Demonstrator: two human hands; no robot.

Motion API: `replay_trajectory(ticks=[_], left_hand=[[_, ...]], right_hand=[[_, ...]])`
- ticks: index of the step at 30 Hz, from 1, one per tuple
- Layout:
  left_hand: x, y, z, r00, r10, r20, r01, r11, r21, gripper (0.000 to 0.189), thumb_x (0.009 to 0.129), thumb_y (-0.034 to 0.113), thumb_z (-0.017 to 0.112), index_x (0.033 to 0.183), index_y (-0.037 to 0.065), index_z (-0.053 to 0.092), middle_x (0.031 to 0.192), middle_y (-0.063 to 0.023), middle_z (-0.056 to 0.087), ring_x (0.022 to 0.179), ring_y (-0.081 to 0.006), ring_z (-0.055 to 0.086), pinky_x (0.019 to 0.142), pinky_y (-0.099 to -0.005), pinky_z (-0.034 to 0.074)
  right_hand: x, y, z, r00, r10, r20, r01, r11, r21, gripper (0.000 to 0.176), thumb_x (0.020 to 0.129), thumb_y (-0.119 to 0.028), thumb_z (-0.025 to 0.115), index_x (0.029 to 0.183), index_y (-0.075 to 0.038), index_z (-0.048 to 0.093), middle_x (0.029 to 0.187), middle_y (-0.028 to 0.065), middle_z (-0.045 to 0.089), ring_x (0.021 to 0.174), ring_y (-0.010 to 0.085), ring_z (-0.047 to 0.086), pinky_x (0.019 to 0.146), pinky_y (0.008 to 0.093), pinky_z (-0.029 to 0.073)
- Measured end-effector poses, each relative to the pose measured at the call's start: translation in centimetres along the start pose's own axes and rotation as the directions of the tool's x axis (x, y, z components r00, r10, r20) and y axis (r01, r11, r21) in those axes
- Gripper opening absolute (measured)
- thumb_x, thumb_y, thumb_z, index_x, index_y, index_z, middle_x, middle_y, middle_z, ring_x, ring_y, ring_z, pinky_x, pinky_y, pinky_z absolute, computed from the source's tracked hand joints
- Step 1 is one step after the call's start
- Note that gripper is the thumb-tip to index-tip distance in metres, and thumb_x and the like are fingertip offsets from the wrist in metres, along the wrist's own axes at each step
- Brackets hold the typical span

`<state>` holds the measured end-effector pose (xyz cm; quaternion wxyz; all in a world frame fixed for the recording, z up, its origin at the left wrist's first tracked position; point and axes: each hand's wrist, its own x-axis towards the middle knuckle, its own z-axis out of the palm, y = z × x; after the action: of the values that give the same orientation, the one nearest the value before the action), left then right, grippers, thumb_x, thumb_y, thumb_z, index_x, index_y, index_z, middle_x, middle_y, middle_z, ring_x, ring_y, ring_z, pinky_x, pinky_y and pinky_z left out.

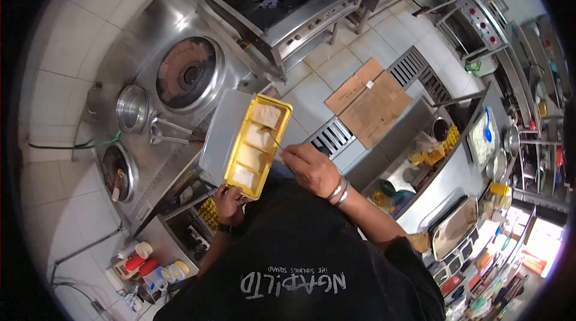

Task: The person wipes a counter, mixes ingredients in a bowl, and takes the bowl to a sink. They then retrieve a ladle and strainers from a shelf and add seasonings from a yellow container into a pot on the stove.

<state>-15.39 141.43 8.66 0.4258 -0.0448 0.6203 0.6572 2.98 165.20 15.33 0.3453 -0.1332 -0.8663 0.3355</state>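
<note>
My left hand (230,204) grips the near end of a yellow seasoning box (259,188), its fingers closed on the rim. The box is tilted, its grey see-through lid (227,135) swung open to the left. Several compartments in a row hold white and off-white powders (251,156); the far one has a beige, lumpier content (266,116). My right hand (312,168), with metal bangles at the wrist, is pinched on a thin-handled spoon (275,140). Its tip reaches into the second compartment from the far end; the bowl is hard to make out.
Left stands a steel wok range (189,75) with a metal pot (132,108), ladles (171,129) and a pan (119,171). Ahead is a gas stove (270,3). Flattened cardboard (372,102) lies on the floor by drain grates (330,138). A steel counter (435,192) runs along the right.
</note>
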Motion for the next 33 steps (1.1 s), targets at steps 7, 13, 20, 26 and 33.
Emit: replay_trajectory(ticks=[7, 13, 20, 26, 33], left_hand=[[1.4, 2.5, 7.4, 0.895, 0.402, 0.195, -0.435, 0.684, 0.585, 0.019, 0.087, 0.01, 0.06, 0.101, -0.003, 0.058, 0.101, -0.0094, 0.058, 0.097, -0.0193, 0.061, 0.067, -0.0317, 0.061], [6.9, 4.2, 13.6, 0.88, 0.431, -0.202, -0.375, 0.889, 0.263, 0.02, 0.082, 0.006, 0.061, 0.1, -0.002, 0.058, 0.092, -0.0096, 0.064, 0.077, -0.0199, 0.066, 0.057, -0.0322, 0.06], [14.3, 7.0, 19.2, 0.91, 0.232, -0.344, -0.327, 0.912, -0.249, 0.017, 0.082, -0.002, 0.059, 0.099, -0.002, 0.058, 0.091, -0.0108, 0.066, 0.077, -0.0224, 0.068, 0.057, -0.0357, 0.062], [21.3, 11.5, 24.2, 0.878, 0.224, -0.422, -0.385, 0.854, -0.348, 0.012, 0.081, -0.004, 0.063, 0.09, 0.0, 0.057, 0.091, -0.0098, 0.064, 0.074, -0.0221, 0.068, 0.059, -0.037, 0.064], [29.0, 19.5, 31.3, 0.828, 0.254, -0.5, -0.483, 0.776, -0.405, 0.01, 0.08, -0.005, 0.062, 0.086, 0.001, 0.056, 0.084, -0.0067, 0.062, 0.071, -0.0199, 0.067, 0.059, -0.0381, 0.063]], right_hand=[[9.0, 6.9, -0.8, 0.999, -0.039, -0.026, 0.042, 0.992, 0.116, 0.018, 0.08, 0.001, 0.067, 0.096, -0.001, 0.061, 0.091, 0.0135, 0.063, 0.081, 0.0306, 0.062, 0.069, 0.0378, 0.052], [17.0, 12.9, 0.1, 0.998, 0.056, -0.017, -0.054, 0.992, 0.117, 0.009, 0.089, -0.005, 0.062, 0.091, 0.004, 0.062, 0.081, 0.0161, 0.063, 0.071, 0.0268, 0.064, 0.062, 0.0335, 0.051], [25.4, 21.0, 1.6, 0.902, 0.417, 0.108, -0.415, 0.775, 0.477, 0.025, 0.098, -0.019, 0.056, 0.09, 0.003, 0.065, 0.074, 0.0058, 0.065, 0.065, 0.0106, 0.061, 0.058, 0.0266, 0.052], [35.4, 25.0, 2.2, 0.927, 0.37, 0.064, -0.365, 0.848, 0.386, 0.027, 0.097, -0.023, 0.058, 0.088, 0.002, 0.066, 0.066, 0.0054, 0.063, 0.058, 0.011, 0.06, 0.051, 0.0258, 0.047], [47.3, 30.5, 3.8, 0.931, 0.361, 0.052, -0.332, 0.78, 0.531, 0.026, 0.096, -0.017, 0.056, 0.083, 0.004, 0.064, 0.065, 0.0069, 0.063, 0.054, 0.0129, 0.06, 0.05, 0.0284, 0.05]])
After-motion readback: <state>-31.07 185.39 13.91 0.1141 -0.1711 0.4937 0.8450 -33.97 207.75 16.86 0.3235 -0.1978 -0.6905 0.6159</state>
